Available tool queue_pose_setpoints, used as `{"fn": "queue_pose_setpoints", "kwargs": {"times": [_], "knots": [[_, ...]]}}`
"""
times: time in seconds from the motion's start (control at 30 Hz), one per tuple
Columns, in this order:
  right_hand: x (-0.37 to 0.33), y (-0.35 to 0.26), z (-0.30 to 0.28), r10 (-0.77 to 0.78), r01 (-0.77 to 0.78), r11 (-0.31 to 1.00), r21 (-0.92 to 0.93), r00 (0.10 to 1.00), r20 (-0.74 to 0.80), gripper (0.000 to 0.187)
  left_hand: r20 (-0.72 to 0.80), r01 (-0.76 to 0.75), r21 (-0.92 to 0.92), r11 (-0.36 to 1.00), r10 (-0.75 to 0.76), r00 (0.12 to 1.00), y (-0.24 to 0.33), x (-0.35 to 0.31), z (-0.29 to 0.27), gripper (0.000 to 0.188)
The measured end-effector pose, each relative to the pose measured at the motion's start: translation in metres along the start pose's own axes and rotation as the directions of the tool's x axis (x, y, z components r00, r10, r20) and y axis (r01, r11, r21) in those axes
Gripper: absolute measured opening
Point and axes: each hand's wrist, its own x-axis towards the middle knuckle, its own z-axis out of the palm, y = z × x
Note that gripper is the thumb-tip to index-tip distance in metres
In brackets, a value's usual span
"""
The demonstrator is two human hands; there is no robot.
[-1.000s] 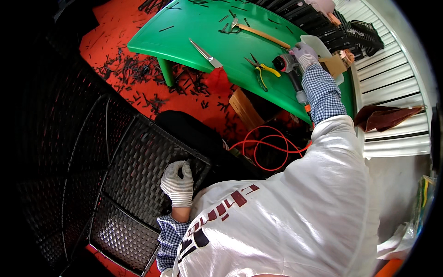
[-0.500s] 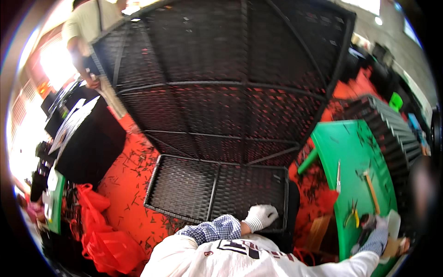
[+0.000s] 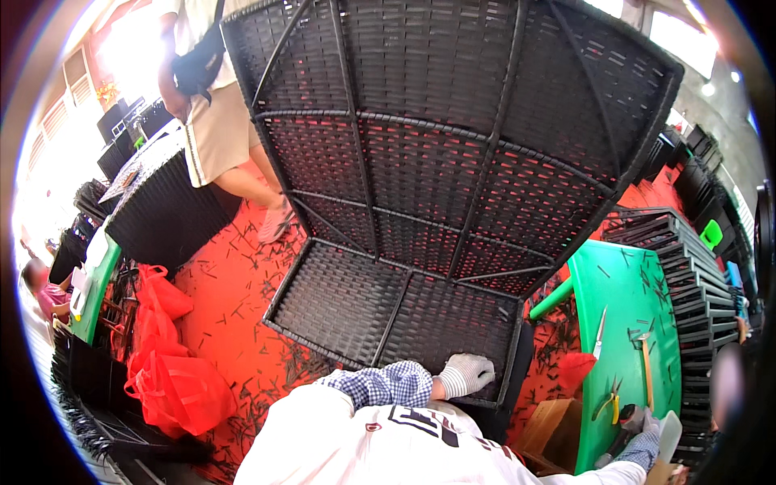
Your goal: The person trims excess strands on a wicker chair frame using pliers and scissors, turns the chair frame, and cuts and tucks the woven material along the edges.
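A large black wicker panel (image 3: 420, 162) with a ribbed frame tilts up in front of me, joined along its lower edge to a smaller framed wicker section (image 3: 339, 291). My left hand (image 3: 467, 376), in a striped white glove, rests on that lower section near its right corner. Its fingers are curled, and whatever they hold is hidden. Over at the right, my gloved right hand (image 3: 644, 435) is closed on a dark handheld tool (image 3: 621, 440) at the near end of a green table (image 3: 626, 291). The tool's kind is unclear.
Yellow-handled pliers (image 3: 610, 402), a wooden-handled hammer (image 3: 647, 364) and a scissor-like blade (image 3: 600, 333) lie on the green table. Red bags (image 3: 174, 380) and a dark wicker box (image 3: 174, 214) are at left. Black scraps litter the red floor (image 3: 242, 323). A person (image 3: 222, 121) stands beyond the panel.
My view has shifted, so the panel sits farther right. The person at the back left has come nearer the panel. My right hand remains at the tool; my left hand stays on the wicker.
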Motion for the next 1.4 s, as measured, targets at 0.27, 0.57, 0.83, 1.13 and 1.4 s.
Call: {"fn": "queue_pose_setpoints", "kwargs": {"times": [0.27, 0.57, 0.83, 1.13, 1.4], "knots": [[-0.003, 0.016, 0.005, 0.014, -0.014, 1.000, 0.027, 1.000, -0.021, 0.070, -0.019, -0.015, -0.064, 0.998, 0.014, 1.000, -0.003, -0.004, 0.005, 0.027], [0.000, 0.015, 0.011, 0.003, 0.000, 0.996, 0.089, 0.999, -0.042, 0.065, -0.042, 0.005, -0.051, 0.999, -0.007, 0.999, -0.005, -0.003, 0.010, 0.027], [-0.002, 0.015, 0.007, -0.008, 0.025, 0.979, 0.201, 0.996, -0.086, 0.061, -0.034, 0.003, -0.023, 1.000, -0.004, 0.999, -0.003, -0.004, 0.006, 0.027], [0.013, 0.009, -0.041, -0.083, 0.273, 0.647, 0.712, 0.953, -0.290, 0.056, -0.056, -0.017, -0.051, 0.999, 0.014, 0.998, -0.005, -0.005, 0.008, 0.027], [-0.105, -0.091, -0.059, -0.459, 0.396, 0.138, 0.908, 0.838, -0.296, 0.053, -0.030, -0.025, -0.007, 1.000, 0.025, 0.999, 0.000, -0.009, 0.005, 0.028]]}}
